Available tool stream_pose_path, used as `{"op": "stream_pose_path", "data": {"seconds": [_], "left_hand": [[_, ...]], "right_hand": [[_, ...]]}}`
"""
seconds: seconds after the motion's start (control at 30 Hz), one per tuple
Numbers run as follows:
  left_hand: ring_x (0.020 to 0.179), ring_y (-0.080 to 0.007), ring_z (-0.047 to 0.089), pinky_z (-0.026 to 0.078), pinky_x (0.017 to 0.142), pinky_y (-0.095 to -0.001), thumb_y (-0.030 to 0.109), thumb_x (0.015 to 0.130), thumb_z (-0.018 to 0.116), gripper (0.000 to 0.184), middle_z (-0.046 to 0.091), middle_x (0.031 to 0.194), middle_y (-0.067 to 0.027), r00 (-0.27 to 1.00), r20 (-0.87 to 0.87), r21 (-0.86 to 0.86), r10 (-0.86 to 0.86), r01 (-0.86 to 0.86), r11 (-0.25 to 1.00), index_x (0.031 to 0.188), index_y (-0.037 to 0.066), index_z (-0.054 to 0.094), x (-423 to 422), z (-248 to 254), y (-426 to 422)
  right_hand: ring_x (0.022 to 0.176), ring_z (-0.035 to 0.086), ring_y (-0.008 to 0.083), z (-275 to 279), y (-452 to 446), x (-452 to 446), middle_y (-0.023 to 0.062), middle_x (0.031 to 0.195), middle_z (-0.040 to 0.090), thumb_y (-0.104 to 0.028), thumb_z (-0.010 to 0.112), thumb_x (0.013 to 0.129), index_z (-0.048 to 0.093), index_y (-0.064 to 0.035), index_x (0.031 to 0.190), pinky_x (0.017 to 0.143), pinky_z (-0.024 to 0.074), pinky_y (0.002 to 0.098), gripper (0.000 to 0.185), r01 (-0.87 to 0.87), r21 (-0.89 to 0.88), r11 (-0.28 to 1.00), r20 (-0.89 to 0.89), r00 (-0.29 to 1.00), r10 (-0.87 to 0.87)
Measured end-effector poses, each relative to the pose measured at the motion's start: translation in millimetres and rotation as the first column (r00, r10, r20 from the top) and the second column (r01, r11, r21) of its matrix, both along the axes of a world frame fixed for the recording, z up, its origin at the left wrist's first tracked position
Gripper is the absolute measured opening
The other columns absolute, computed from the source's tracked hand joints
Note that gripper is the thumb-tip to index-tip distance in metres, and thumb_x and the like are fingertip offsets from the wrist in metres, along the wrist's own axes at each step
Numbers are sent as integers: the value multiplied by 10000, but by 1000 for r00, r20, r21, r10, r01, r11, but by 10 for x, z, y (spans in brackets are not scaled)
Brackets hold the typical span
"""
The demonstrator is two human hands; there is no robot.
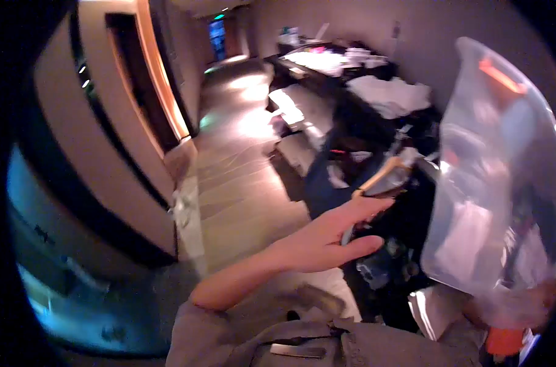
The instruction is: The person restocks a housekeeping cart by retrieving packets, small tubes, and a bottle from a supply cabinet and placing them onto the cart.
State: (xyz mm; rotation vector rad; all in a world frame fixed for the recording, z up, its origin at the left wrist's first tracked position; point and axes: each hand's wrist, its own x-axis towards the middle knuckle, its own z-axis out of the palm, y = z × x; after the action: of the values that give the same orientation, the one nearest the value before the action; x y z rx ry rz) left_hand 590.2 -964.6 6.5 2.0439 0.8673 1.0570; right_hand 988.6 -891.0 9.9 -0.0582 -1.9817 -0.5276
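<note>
My left hand (327, 241) reaches over a dark cart. Its fingers are stretched out and the thumb stands apart. Just beyond the fingertips lies a blurred thing with a yellow handle (379, 177); I cannot tell if they touch. On the right, a large translucent plastic lid (480, 177) with rounded corners and an orange clip (501, 76) is held up on edge. My right hand (526, 309), blurred and partly covered, is at its lower edge and grips it. Clear bottles or bags (379, 269) sit in the cart below my left hand.
White folded linen (388, 95) lies on the cart, with more white items (321, 61) farther along. Beige carpet (241, 196) runs down a dim corridor. A door frame (159, 67) and panelled wall stand on the left. An orange item (504, 341) shows at lower right.
</note>
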Motion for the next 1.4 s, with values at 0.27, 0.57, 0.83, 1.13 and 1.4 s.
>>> {"op": "stream_pose_path", "data": {"seconds": [0.27, 0.57, 0.83, 1.13, 1.4], "left_hand": [[916, -183, 567, 426, 827, -293, 346, 899, 441, 510, 552, 1090, -94, 646, 427, -540, 632, -379, 752, 1302, 50, 341, -2338, -748, -1808], [580, -109, 517, 438, 524, -237, 265, 845, 528, 208, 542, 708, -9, -594, 579, -762, 559, -638, 111, 839, 58, 525, -3842, -1163, -3759], [610, -96, 490, 418, 568, -228, 73, 726, 539, 34, 505, 679, 5, -866, 499, -752, 15, -442, -490, 733, 70, 505, -4012, -1082, -4419], [680, -139, 523, 451, 645, -282, 67, 674, 578, 139, 531, 751, -33, -853, 476, -854, -213, -391, -343, 803, 49, 528, -5030, -1792, -6073], [662, -139, 521, 451, 632, -276, 47, 650, 579, 172, 525, 746, -30, -849, 493, -823, -190, -385, -417, 811, 27, 521, -4993, -1551, -6365]], "right_hand": [[552, 351, 155, -272, 1044, -3921, 28, 705, 437, -236, 526, 788, 469, -139, 679, 487, 290, 371, 156, -827, -193, 528, 41, 531, 846], [454, 415, 179, -805, -1574, -8548, 42, 519, 421, -190, 467, 776, 445, -52, 541, 468, 351, 322, 273, -811, -489, -321, -226, -237, 945], [400, 320, 204, -1037, -3570, -10324, 41, 474, 315, 2, 487, 583, 339, -63, 494, 422, 260, 304, 185, -520, -405, -752, -289, -707, 645], [452, 397, 232, -1405, -5542, -11482, 60, 511, 392, -31, 541, 621, 393, -73, 504, 437, 297, 331, 193, -533, -534, -656, -155, -701, 696], [695, 548, 240, -1021, -5523, -11353, 70, 698, 566, -190, 655, 647, 560, -91, 678, 658, 413, 375, 141, -555, -700, -449, 28, -650, 759]]}}
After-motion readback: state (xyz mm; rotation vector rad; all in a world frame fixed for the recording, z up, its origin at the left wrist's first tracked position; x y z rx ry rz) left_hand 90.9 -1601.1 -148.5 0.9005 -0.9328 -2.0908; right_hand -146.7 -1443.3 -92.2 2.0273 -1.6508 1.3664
